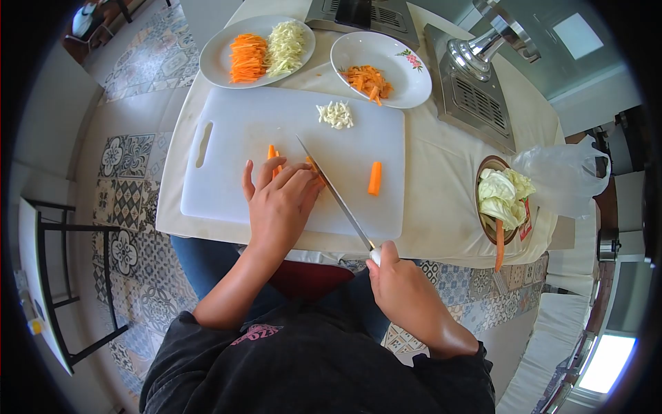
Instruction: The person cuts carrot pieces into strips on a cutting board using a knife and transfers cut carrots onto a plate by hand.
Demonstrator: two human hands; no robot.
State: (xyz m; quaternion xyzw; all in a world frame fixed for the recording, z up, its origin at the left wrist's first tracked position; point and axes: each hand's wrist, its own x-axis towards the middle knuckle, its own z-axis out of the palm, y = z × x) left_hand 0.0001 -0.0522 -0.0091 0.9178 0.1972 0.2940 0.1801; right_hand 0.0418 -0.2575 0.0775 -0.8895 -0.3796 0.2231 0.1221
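The left hand (281, 207) is palm down with its fingers part-spread and bent, pinning carrot pieces (273, 153) against the cutting board (231, 138); its thumb is mostly hidden. The right hand (403, 286) is clenched around the pale handle of a knife (338, 196), past the board's near edge. The blade slants away and to the left, just beside the left fingertips (whether its edge touches the carrot is hard to tell).

Bare white surface spreads left of the left hand, out to the board's handle slot. Right of the blade, more board surrounds a single carrot stick (374, 179), set in from the right edge. A small heap of chopped white pieces (336, 115) sits near the far edge.

The board's near edge runs close to the front of the table (441, 228), and a stretch of cloth separates its right edge from a brown bowl (478, 196) of cabbage (502, 196). A carrot (499, 245) leans out over that bowl's rim, towards the table's front. A plastic bag (562, 169) rests beside the bowl.

Beyond the board stand a plate (215, 63) of shredded carrot and cabbage and an oval dish (407, 86) of carrot scraps. Metal stoves (476, 93) stand farther out.
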